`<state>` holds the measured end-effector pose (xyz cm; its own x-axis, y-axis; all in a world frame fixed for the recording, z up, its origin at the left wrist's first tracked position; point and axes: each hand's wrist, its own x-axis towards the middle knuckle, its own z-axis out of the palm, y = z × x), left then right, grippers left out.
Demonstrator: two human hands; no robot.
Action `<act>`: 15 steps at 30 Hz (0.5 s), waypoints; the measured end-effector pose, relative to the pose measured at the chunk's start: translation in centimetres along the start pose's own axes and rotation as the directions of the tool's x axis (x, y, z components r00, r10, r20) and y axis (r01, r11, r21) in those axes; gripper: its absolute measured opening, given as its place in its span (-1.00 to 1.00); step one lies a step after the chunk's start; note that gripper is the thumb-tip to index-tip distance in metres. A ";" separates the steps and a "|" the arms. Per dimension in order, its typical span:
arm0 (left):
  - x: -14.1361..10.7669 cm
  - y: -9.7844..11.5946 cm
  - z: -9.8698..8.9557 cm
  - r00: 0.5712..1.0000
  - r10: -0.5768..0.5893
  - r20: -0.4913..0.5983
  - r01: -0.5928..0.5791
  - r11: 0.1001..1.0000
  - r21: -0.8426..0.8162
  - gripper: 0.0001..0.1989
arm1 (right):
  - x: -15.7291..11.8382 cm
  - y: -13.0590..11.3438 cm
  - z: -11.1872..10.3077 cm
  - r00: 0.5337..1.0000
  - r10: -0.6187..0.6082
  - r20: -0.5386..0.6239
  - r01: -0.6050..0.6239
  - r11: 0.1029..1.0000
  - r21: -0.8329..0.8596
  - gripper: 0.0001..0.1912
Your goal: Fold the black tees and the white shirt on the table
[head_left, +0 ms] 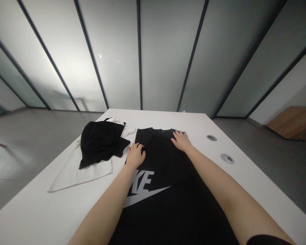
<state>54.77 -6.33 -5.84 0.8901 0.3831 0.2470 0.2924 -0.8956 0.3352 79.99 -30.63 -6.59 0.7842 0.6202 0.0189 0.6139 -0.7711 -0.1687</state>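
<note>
A black T-shirt (168,163) with a pale grey logo and lettering lies spread on the white table, its collar toward the far edge. My left hand (136,154) rests on the shirt's left side near the sleeve, fingers spread a little and partly curled at the tips. On the shirt's upper right, by the shoulder, my right hand (181,140) lies flat with its fingers apart. My left forearm covers part of the lettering. Close to my left hand is a heap of black cloth (99,141), rumpled, on top of white fabric (79,175).
The white table (35,211) narrows toward its far edge. Two round grommets (227,158) are set in its right side. Frosted glass panels (165,58) with dark frames stand behind it. A brown wooden piece (293,122) is on the far right, above the grey floor (260,136).
</note>
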 end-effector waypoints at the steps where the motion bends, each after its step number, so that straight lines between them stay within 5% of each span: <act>1: 0.0 0.0 0.0 1.000 0.000 0.000 0.000 1.000 0.003 -0.72 | -0.1 -0.3 0.2 1.000 -0.001 0.002 0.001 1.000 0.013 -0.22; 5: 0.0 0.0 0.0 1.000 0.001 0.003 -0.001 1.000 0.013 -0.71 | -0.3 -0.7 0.4 0.999 -0.036 0.039 0.033 0.997 0.064 -0.24; 9: 0.0 0.1 -0.1 1.000 -0.006 0.009 0.006 1.000 0.013 -0.70 | -0.3 -0.2 -0.3 0.998 -0.006 -0.063 0.012 0.994 0.105 -0.36; 15: -0.1 0.1 -0.1 1.000 0.006 0.000 -0.006 1.000 0.015 -0.72 | -0.4 0.4 -0.1 0.982 0.179 -0.060 -0.175 0.982 0.064 -0.10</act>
<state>54.71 -6.41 -5.71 0.8917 0.3775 0.2496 0.2919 -0.9013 0.3202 79.94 -31.18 -6.59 0.8855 0.4621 0.0478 0.4598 -0.8572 -0.2321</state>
